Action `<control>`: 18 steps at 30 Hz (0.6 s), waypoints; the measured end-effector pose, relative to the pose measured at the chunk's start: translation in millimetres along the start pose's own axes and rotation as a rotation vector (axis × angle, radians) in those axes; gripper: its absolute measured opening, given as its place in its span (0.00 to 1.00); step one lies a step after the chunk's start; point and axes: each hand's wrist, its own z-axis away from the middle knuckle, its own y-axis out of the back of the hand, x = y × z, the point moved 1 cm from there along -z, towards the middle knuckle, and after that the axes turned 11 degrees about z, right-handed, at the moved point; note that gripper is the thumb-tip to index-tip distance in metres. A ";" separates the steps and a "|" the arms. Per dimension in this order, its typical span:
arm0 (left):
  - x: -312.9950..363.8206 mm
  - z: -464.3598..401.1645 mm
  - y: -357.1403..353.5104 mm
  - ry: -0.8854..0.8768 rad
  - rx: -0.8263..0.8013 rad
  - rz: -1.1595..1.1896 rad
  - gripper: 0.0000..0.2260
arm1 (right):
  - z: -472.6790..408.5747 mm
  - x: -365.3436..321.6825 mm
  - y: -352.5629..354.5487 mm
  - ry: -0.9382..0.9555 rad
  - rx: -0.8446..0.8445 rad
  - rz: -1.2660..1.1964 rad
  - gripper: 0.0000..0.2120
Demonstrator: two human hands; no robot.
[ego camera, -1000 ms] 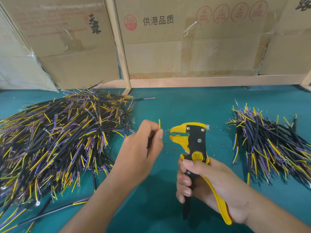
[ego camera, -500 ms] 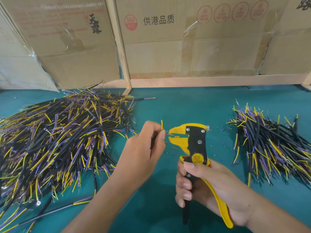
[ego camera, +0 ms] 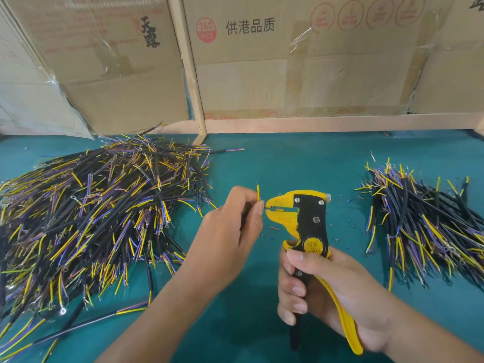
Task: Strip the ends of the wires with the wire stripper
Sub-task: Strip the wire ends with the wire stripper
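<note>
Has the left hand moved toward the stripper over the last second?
Yes. The left hand, pinching a wire, has shifted right, away from the big wire pile, up to the wire stripper.

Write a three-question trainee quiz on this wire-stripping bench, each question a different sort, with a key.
1. True or false: the right hand grips the wire stripper by its handles.
2. Multiple choice: the bigger wire pile lies A) left of the hands, B) right of the hands, C) behind the cardboard boxes.
3. Fill in: the left hand pinches a cable whose free ____ wire sticks up beside the stripper's head.

Key: 1 true; 2 A, the left pile outsizes the right pile; 3 yellow.
</note>
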 end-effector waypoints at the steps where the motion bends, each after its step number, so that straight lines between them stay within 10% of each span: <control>1: 0.3 0.0 -0.2 0.001 -0.001 -0.002 0.08 | 0.0 0.3 -0.1 0.001 0.003 -0.002 0.14; 18: 9.1 1.1 5.2 -0.031 -0.017 -0.102 0.05 | 4.3 -6.5 -1.1 -0.007 0.204 0.155 0.22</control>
